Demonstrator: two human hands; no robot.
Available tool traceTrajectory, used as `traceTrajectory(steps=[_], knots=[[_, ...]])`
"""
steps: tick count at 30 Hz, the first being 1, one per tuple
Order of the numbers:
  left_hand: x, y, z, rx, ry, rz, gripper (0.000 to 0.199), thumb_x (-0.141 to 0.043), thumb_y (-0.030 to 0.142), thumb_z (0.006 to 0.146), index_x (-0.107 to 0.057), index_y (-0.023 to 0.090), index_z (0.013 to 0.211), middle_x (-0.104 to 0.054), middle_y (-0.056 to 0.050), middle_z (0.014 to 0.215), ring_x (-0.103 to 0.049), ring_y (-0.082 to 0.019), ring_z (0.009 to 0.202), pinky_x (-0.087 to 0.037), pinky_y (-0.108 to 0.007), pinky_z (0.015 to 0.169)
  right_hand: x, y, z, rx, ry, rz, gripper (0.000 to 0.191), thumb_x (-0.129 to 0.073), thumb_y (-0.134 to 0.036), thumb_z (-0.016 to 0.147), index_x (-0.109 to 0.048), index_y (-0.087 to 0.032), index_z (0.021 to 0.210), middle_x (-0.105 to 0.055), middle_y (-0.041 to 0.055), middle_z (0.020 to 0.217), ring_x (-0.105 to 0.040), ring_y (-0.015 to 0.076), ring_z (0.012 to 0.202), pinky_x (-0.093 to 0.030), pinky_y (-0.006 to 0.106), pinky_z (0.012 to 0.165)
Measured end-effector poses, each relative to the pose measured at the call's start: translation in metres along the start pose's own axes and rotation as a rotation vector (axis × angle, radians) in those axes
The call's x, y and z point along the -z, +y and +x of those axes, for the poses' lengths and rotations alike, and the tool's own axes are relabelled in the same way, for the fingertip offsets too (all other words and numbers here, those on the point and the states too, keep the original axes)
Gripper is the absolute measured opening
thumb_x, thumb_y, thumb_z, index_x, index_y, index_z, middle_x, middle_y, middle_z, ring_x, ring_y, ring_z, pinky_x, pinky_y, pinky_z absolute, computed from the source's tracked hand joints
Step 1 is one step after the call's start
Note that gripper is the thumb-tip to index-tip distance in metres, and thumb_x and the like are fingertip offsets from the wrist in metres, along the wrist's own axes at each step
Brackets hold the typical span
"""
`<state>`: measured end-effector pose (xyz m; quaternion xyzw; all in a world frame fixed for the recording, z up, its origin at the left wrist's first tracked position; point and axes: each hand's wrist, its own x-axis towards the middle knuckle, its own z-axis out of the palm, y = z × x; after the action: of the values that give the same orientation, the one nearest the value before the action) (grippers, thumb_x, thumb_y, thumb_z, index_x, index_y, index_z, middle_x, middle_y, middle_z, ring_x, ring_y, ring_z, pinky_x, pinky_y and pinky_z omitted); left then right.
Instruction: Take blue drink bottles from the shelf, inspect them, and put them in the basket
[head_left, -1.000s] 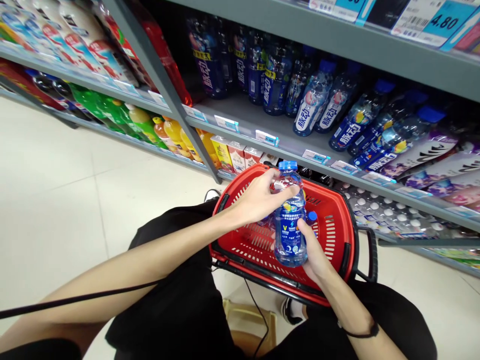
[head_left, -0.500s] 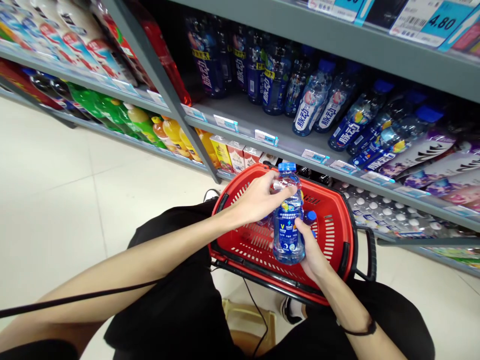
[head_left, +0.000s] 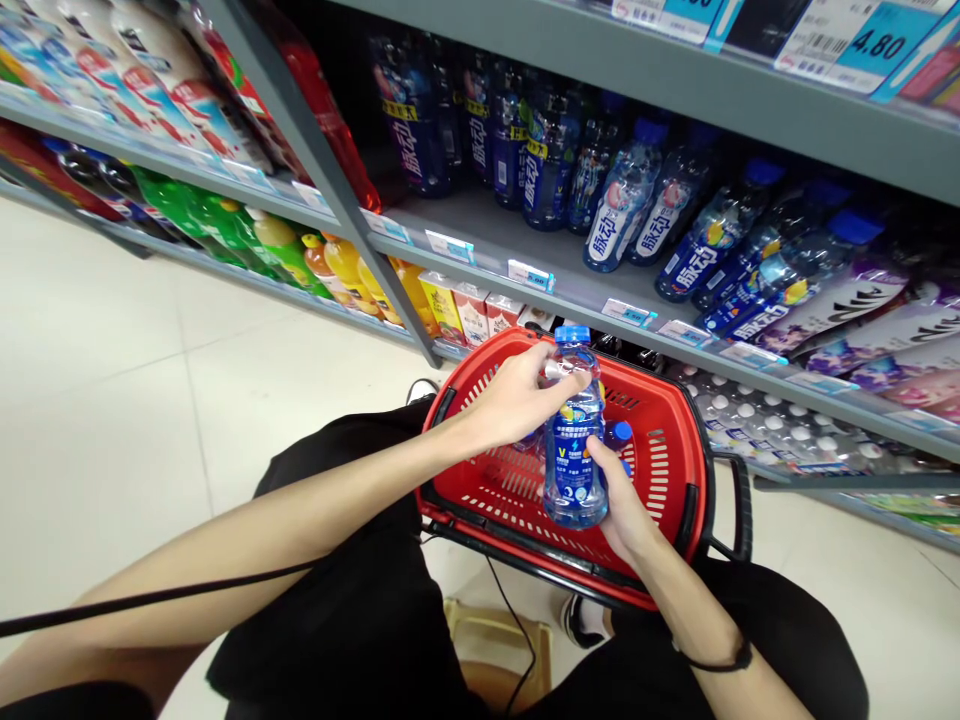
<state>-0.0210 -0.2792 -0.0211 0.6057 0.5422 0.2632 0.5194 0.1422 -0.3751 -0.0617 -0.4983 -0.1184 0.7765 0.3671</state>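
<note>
A clear blue-labelled drink bottle [head_left: 574,455] stands nearly upright above the red shopping basket [head_left: 465,500], its blue cap toward the shelf. My left hand [head_left: 525,395] grips the bottle's upper part below the cap, with the thumb across its front. Lower down, my right hand [head_left: 619,495] holds the bottle's right side, thumb on the label and the other fingers mostly hidden behind it. Inside the basket, partly covered by the held bottle, lie other bottles, one with a blue cap [head_left: 622,431].
Blue-capped bottles [head_left: 694,250] line the grey shelf [head_left: 480,205] ahead, with cartons [head_left: 472,312] and more drinks below. Green and yellow bottles are at left. The basket's black handle [head_left: 741,505] sticks out right. A black cord crosses my left arm; a stool [head_left: 499,650] is beneath.
</note>
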Motion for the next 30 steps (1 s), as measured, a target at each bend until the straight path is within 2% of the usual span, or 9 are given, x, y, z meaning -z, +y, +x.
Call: traceTrajectory(steps=[9,14,30], knots=[[0.0009,0.0008,0.0003,-0.013,0.004,0.036,0.036,-0.065,0.051,0.092,-0.060,0.016,0.101,-0.069,-0.003,0.086,-0.064,-0.017,0.075,-0.047,-0.029,0.066,-0.0002,-0.0010,-0.0010,-0.012,0.002,-0.011,0.070,-0.083,-0.064,0.075,-0.071,-0.022,0.131,-0.083,0.0071,0.105,-0.076,0.0337,0.112,-0.059,0.047,0.102],[0.0008,0.0012,0.0003,-0.002,0.007,0.040,0.040,-0.064,0.055,0.092,-0.060,0.016,0.103,-0.069,-0.003,0.085,-0.063,-0.016,0.073,-0.047,-0.029,0.064,-0.0003,-0.0008,-0.0009,-0.015,0.006,-0.014,0.072,-0.083,-0.065,0.075,-0.071,-0.022,0.131,-0.083,0.0074,0.106,-0.076,0.0339,0.112,-0.059,0.048,0.101],[0.0002,0.0007,-0.0001,-0.005,0.009,0.037,0.039,-0.064,0.054,0.092,-0.060,0.016,0.100,-0.069,-0.003,0.085,-0.064,-0.016,0.073,-0.047,-0.029,0.064,-0.0008,0.0000,0.0003,0.011,0.004,-0.007,0.065,-0.083,-0.062,0.077,-0.073,-0.023,0.128,-0.083,0.0056,0.107,-0.074,0.0322,0.114,-0.057,0.047,0.104]])
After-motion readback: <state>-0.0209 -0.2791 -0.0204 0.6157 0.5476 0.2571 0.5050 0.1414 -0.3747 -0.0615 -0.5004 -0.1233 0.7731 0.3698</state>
